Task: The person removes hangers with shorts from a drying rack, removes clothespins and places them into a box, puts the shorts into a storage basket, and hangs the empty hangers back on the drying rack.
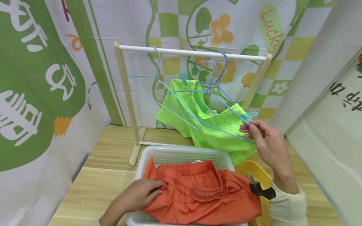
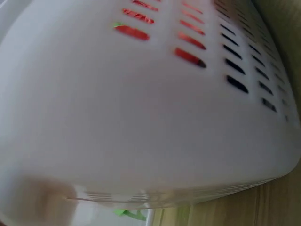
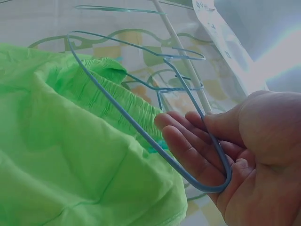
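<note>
My right hand (image 1: pixel 270 146) pinches one end of a blue-purple hanger (image 1: pixel 226 102) between thumb and fingers. In the right wrist view, the hanger's rounded corner (image 3: pixel 209 188) loops in front of the open-looking palm. Behind it hang bright green shorts (image 1: pixel 181 110), clipped with teal clothespins (image 1: pixel 184 78) to another blue-purple hanger on the rod. Orange shorts (image 1: pixel 240 201) with an elastic waistband lie over the white basket (image 1: pixel 181 150). My left hand (image 1: pixel 139 194) holds their left side with thumb and forefinger. The left wrist view shows mostly the basket's slotted wall (image 2: pixel 141 108).
A wooden rack with a white rod (image 1: pixel 181 51) stands behind the basket. A bare teal hanger (image 1: pixel 169 91) hangs from it at left. Right of the basket, a yellow container (image 1: pixel 254 168) sits partly under the orange shorts. Printed cloth (image 1: pixel 169 25) surrounds the wooden tabletop (image 1: pixel 93 179).
</note>
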Tool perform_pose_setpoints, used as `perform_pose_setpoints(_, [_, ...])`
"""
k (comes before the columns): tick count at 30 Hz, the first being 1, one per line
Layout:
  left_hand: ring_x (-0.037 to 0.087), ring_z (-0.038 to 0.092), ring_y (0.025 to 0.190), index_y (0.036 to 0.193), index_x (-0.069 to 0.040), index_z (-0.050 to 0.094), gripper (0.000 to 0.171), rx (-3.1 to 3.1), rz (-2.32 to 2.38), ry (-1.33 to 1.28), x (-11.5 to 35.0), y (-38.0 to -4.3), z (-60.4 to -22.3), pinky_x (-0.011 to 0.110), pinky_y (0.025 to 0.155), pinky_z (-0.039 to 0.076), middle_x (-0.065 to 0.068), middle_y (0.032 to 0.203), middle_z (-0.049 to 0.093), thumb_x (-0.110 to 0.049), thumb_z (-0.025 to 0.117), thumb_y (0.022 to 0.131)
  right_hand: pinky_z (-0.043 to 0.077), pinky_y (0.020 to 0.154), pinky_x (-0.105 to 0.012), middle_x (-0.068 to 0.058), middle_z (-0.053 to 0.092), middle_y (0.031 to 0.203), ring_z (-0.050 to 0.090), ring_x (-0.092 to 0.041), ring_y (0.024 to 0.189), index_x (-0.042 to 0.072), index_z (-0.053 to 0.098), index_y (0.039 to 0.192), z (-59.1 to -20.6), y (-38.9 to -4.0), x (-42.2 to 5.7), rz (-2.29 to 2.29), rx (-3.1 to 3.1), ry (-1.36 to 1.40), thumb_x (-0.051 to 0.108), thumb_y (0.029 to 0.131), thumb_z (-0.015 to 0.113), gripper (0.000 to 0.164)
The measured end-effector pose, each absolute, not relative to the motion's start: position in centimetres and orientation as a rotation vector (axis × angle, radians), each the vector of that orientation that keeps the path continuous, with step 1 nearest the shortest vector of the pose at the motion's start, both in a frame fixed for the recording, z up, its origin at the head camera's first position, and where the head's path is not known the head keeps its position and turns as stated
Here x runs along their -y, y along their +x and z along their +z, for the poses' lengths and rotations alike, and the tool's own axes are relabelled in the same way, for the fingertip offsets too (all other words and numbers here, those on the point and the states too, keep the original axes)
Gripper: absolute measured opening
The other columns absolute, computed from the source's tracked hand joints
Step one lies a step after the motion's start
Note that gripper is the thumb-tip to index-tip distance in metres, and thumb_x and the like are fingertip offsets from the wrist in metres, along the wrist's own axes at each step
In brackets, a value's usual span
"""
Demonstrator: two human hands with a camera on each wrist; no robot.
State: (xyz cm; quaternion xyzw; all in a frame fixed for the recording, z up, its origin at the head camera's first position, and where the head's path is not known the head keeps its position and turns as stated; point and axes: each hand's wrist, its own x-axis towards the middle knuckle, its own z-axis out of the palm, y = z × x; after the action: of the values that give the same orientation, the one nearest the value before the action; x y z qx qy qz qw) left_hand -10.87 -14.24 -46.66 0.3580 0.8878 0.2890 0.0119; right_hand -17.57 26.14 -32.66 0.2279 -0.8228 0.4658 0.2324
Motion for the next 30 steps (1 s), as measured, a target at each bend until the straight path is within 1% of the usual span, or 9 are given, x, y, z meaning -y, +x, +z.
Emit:
perform_pose_setpoints(3, [0.005,0.066,0.088,0.116,-0.015,0.073,0.016,-2.819,0.842,1.131,13.8,-10.7,-47.1,0.034,0.075,0.057,-0.007,0.102,0.072,-0.018,0.066,0.102,0.058,0.077,-0.023,-0.021,0.072,0.104,0.072,-0.008,0.091,-0.01,0.066,0.117,-32.0,-18.1,-25.7,1.295,2.262,0.635,-0.002,0.106,0.052,0.019])
perform_pose_setpoints(9, [0.007,0.067,0.086,0.114,-0.018,0.073,0.015,-2.892,0.737,1.165,13.3,-10.5,-47.8,0.033,0.068,0.056,-0.009,0.096,0.071,-0.017,0.068,0.099,0.059,0.075,-0.024,-0.02,0.073,0.1,0.073,-0.01,0.087,-0.013,0.065,0.114,-31.2,-18.5,-24.9,1.27,2.234,0.638,-0.001,0.106,0.053,0.018])
perform_pose_setpoints(13, [0.008,0.068,0.085,0.112,-0.019,0.072,0.014,-2.913,0.711,1.136,13.2,-10.4,-47.8,0.034,0.065,0.056,-0.009,0.095,0.071,-0.018,0.069,0.099,0.059,0.073,-0.024,-0.02,0.073,0.098,0.073,-0.005,0.086,-0.014,0.065,0.114,-30.5,-18.6,-24.1,1.242,2.218,0.636,0.0,0.106,0.054,0.019])
perform_pose_setpoints(19, [0.01,0.068,0.082,0.112,-0.02,0.071,0.012,-2.948,0.631,1.087,13.0,-10.3,-47.8,0.035,0.062,0.055,-0.009,0.092,0.07,-0.019,0.068,0.1,0.058,0.074,-0.023,-0.019,0.073,0.1,0.071,-0.003,0.086,-0.014,0.065,0.114,-29.5,-19.0,-23.0,1.223,2.202,0.618,0.003,0.107,0.054,0.022])
perform_pose_setpoints(20, [0.01,0.068,0.081,0.111,-0.021,0.071,0.012,-2.956,0.629,1.084,13.0,-10.2,-47.8,0.034,0.062,0.055,-0.009,0.091,0.07,-0.018,0.068,0.099,0.059,0.074,-0.023,-0.019,0.073,0.1,0.072,-0.005,0.087,-0.014,0.065,0.114,-29.4,-19.2,-22.8,1.228,2.198,0.618,0.003,0.107,0.054,0.022])
perform_pose_setpoints(25, [0.009,0.068,0.083,0.111,-0.02,0.072,0.012,-2.975,0.658,1.083,13.1,-10.1,-47.9,0.033,0.064,0.056,-0.01,0.093,0.071,-0.019,0.068,0.099,0.059,0.073,-0.025,-0.019,0.073,0.099,0.072,-0.005,0.086,-0.013,0.066,0.113,-29.3,-20.0,-21.9,1.254,2.191,0.614,0.003,0.107,0.054,0.021])
perform_pose_setpoints(30, [0.009,0.069,0.085,0.111,-0.02,0.072,0.012,-2.975,0.697,1.084,13.1,-10.0,-47.9,0.034,0.065,0.056,-0.01,0.094,0.071,-0.02,0.069,0.099,0.059,0.072,-0.023,-0.02,0.074,0.099,0.07,-0.001,0.082,-0.011,0.067,0.114,-29.1,-20.3,-21.3,1.264,2.225,0.561,0.006,0.107,0.055,0.022])
